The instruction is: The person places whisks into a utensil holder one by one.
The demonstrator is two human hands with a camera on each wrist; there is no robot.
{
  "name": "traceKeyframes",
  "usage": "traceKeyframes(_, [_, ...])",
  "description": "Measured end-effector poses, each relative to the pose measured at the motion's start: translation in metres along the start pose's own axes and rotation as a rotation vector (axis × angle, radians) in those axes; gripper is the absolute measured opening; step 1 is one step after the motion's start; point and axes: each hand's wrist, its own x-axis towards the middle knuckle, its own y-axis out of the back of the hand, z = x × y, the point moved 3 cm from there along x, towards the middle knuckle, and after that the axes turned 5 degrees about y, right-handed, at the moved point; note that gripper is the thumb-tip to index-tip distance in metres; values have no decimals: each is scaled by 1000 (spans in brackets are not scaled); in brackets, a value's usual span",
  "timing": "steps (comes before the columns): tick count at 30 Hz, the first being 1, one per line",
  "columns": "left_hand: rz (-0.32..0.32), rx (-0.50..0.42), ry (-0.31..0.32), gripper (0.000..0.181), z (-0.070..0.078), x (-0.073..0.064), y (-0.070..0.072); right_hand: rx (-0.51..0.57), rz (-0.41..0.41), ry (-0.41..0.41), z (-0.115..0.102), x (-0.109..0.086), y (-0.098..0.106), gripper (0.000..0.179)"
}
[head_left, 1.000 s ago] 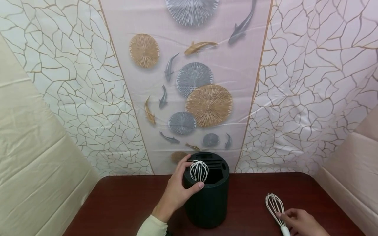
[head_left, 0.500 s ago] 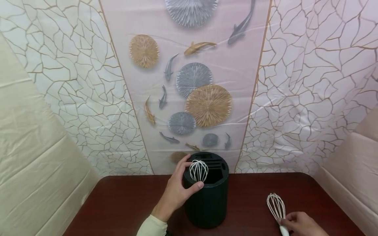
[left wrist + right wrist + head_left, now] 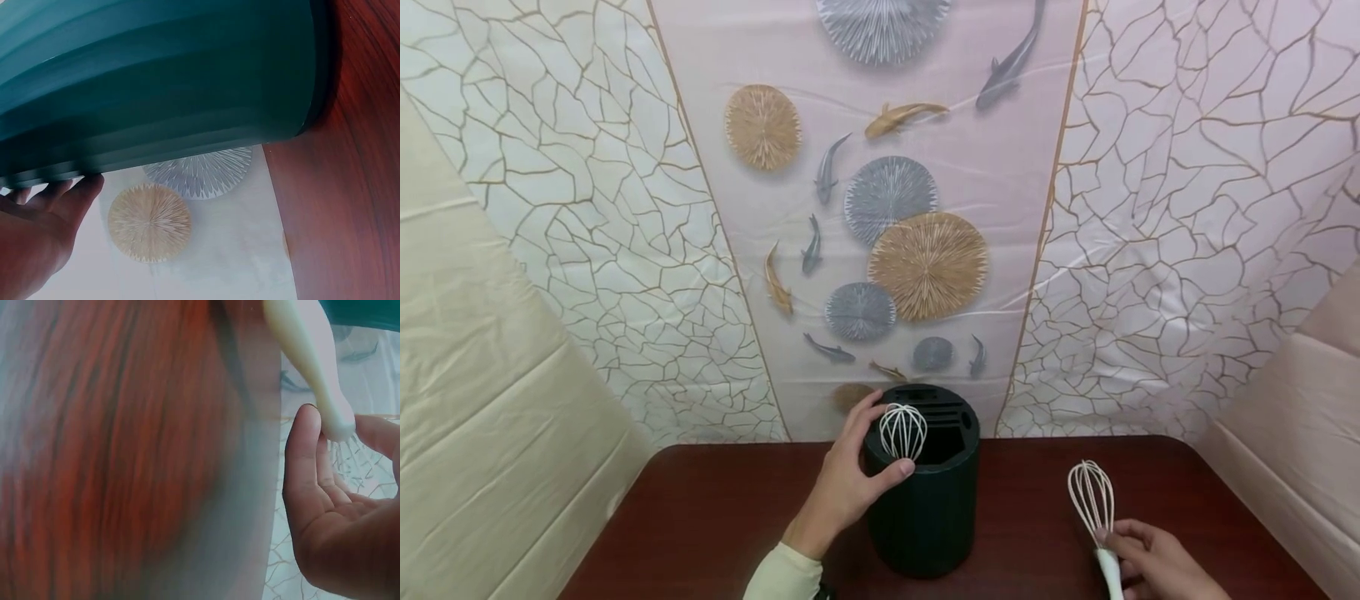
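Note:
A dark green, round utensil holder (image 3: 922, 521) with a slotted top stands upright on the table. My left hand (image 3: 846, 493) holds its rim from the left, thumb at the near side and fingers spread toward the back. In the left wrist view, the fingertips touch the ribbed wall of the holder (image 3: 187, 87). The wire head of one whisk (image 3: 904, 432) pokes out of the holder beside that thumb; its handle is hidden inside. At the right, my right hand (image 3: 1159, 560) pinches a second whisk (image 3: 1108, 571) where wires meet the white handle, wire head pointing up and away.
The dark red wooden table (image 3: 715, 517) runs back to a patterned cloth backdrop (image 3: 880, 275) directly behind the holder. Padded beige panels (image 3: 497, 400) slope in along both sides.
My right hand first slides down the second whisk toward its handle, then the whisk rises, its wire head moving up and slightly left. The left hand and the holder stay put.

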Motion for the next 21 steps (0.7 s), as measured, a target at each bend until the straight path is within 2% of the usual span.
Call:
traceKeyframes(6, [-4,-16,-11,65,-1,1,2,-6,56,62,-14,-3,-7,57])
traceKeyframes(11, [-5,-21,-12,64,-2,1,1,-9,106,59,-27,-6,-10,49])
traceKeyframes(16, [-10,-29,-12,64,-2,0,0,-27,163,40,-38,-9,-13,56])
traceKeyframes(21, [-11,-27,-17,64,-1,1,1,10,168,52,-47,-9,-17,55])
